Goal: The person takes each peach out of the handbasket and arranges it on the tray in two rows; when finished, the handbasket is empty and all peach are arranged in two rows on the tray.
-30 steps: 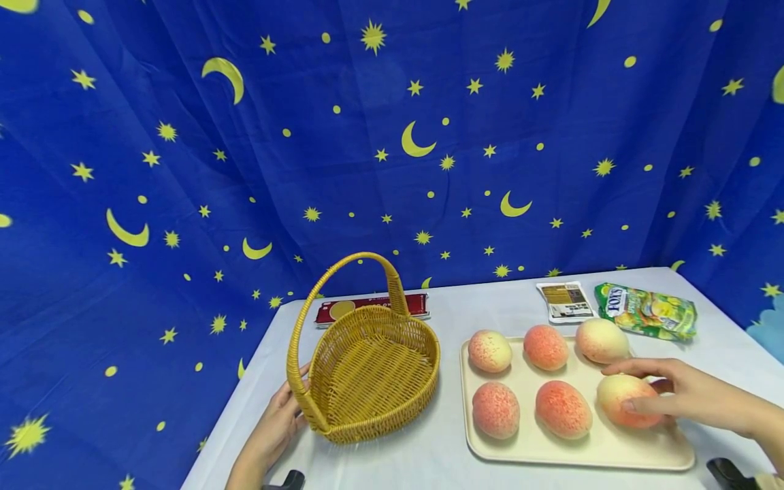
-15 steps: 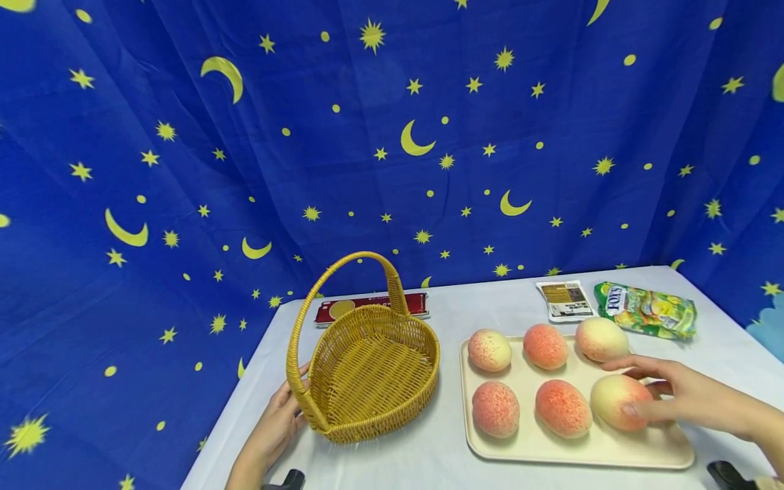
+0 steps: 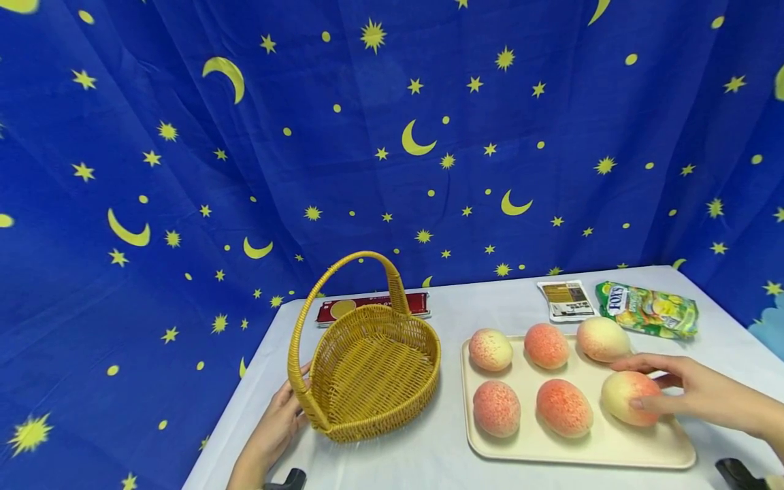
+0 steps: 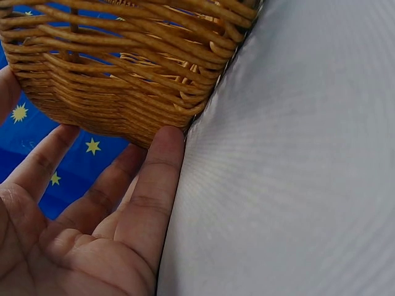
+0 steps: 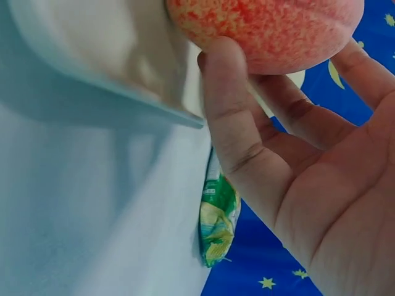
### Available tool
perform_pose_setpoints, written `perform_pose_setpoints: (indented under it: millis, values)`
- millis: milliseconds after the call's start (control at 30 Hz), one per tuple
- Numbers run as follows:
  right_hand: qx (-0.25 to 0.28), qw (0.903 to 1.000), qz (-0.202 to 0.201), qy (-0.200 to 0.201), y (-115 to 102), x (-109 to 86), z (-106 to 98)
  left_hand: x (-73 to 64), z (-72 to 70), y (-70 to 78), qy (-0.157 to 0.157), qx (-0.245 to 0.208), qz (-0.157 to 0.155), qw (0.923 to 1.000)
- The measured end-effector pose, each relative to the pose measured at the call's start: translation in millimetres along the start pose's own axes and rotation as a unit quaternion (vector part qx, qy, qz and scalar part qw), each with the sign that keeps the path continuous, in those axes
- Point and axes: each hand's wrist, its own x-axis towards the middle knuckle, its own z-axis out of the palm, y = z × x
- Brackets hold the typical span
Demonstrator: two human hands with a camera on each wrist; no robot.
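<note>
In the head view, my right hand (image 3: pixel 692 388) holds a yellow-and-pink peach (image 3: pixel 627 398) at the front right of a cream tray (image 3: pixel 527 452), thumb on the near side and fingers behind. The right wrist view shows that peach (image 5: pixel 271 31) between the thumb and fingertips. Several other peaches, such as a redder one (image 3: pixel 564 408), sit in two rows on the tray. My left hand (image 3: pixel 278 418) rests against the left side of a heart-shaped wicker basket (image 3: pixel 380 374) with a tall handle. In the left wrist view, its extended fingertips touch the basket's woven wall (image 4: pixel 123 92).
A red flat package (image 3: pixel 419 304) lies behind the basket. At the back right are a small white-and-brown packet (image 3: pixel 567 301) and a green candy bag (image 3: pixel 649 311). A blue curtain (image 3: pixel 392 136) with moons and stars hangs behind the white-covered table (image 3: pixel 490 299).
The held peach shifts slightly left, then back to the right on the tray together with my right hand. My left hand and the basket stay in place.
</note>
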Motion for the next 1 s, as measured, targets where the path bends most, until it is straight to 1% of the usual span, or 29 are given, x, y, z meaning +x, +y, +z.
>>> perform_pose_setpoints:
  millis: [100, 233, 333, 400, 500, 567, 633, 700, 767, 800, 833, 867, 900, 933, 1000]
  values:
    - [0.003, 0.9998, 0.013, -0.013, 0.9, 0.3, 0.1, 1.2, -0.7, 0.6, 0.000, 0.001, 0.004, 1.0000]
    - [0.012, 0.9999, 0.002, -0.010, 0.7, 0.6, 5.0, 2.0, -1.8, -0.2, 0.005, 0.003, 0.001, 1.0000]
    - [0.022, 0.9995, -0.018, -0.011, 2.1, 0.8, 9.2, 0.5, -3.8, 0.2, 0.010, 0.005, -0.003, 0.9999]
    - [0.028, 0.9993, -0.016, -0.020, 1.6, 1.4, 11.0, -1.4, -6.4, 2.3, 0.012, 0.007, -0.002, 0.9999]
    - [0.027, 0.9993, -0.014, -0.021, 0.2, 1.4, 12.4, -6.1, -12.3, 8.5, 0.018, 0.010, 0.006, 0.9998]
    - [0.028, 0.9993, -0.003, -0.023, -1.0, 1.1, 12.5, -10.7, -16.9, 13.6, 0.022, 0.009, 0.026, 0.9994]
    - [0.026, 0.9992, 0.012, -0.027, -2.2, 1.7, 12.4, -18.1, -21.9, 19.1, 0.027, 0.013, 0.056, 0.9980]
    - [0.026, 0.9987, 0.029, -0.033, -3.5, 2.4, 11.9, -27.6, -26.2, 25.0, 0.036, 0.024, 0.091, 0.9950]
    - [0.024, 0.9983, 0.039, -0.036, -5.3, 3.4, 11.1, -39.7, -29.2, 31.7, 0.052, 0.055, 0.132, 0.9884]
    - [0.018, 0.9984, 0.041, -0.034, -6.3, 3.7, 10.6, -46.6, -30.0, 35.6, 0.065, 0.078, 0.150, 0.9835]
    - [0.012, 0.9988, 0.039, -0.029, -7.5, 3.9, 10.0, -53.9, -30.2, 39.8, 0.082, 0.101, 0.174, 0.9762]
    - [0.008, 0.9985, 0.047, -0.029, -9.5, 3.7, 8.9, -61.6, -29.9, 44.6, 0.100, 0.128, 0.195, 0.9672]
    - [0.005, 0.9978, 0.060, -0.028, -11.9, 3.8, 7.5, -69.5, -28.7, 50.1, 0.123, 0.162, 0.209, 0.9566]
    - [0.000, 0.9975, 0.066, -0.024, -14.5, 3.7, 6.0, -77.8, -26.5, 56.2, 0.148, 0.192, 0.224, 0.9439]
    - [-0.020, 0.9951, 0.096, -0.013, -21.0, 3.2, 3.0, -94.1, -19.8, 69.5, 0.197, 0.247, 0.244, 0.9169]
